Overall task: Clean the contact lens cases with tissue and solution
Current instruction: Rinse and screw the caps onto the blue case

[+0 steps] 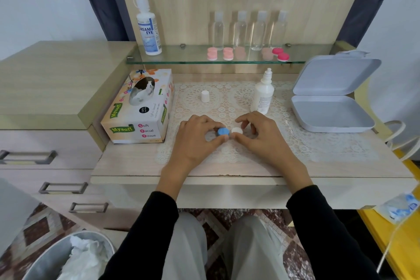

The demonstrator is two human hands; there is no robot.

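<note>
Head camera looks down on a pale wooden table [127, 166] whose front edge runs across the picture just ahead of the person's knees. At the far left a metal bin [45, 261] on the floor holds crumpled tissue. A tissue box [138, 109] sits at the table's left edge, one corner near the front lip. Above it, on a glass shelf [181, 61], stands a large solution bottle [148, 29].

A lace mat [318, 143] covers the middle of the table. A small white cap [205, 96] stands on it, apart from everything else. Nearer the front, the left hand [193, 143] has its thumb and forefinger closed on the blue lid [222, 131] of the contact lens case [236, 130], which sits low over the middle of the mat. The right hand [266, 138] meets it from the other side, thumb and curled fingers pinching the white half. The two thumbs nearly touch.

Just behind the right hand stands a small solution bottle [262, 95] with its nozzle bare, close to the knuckles. Bare mat lies between the hands and the front edge.

On the shelf stand four clear bottles [250, 29] in a row, with pink cases [227, 53] at the shelf's front edge. At the far right an open grey box [329, 118] lies near the table's right edge, its lid tilted up.
</note>
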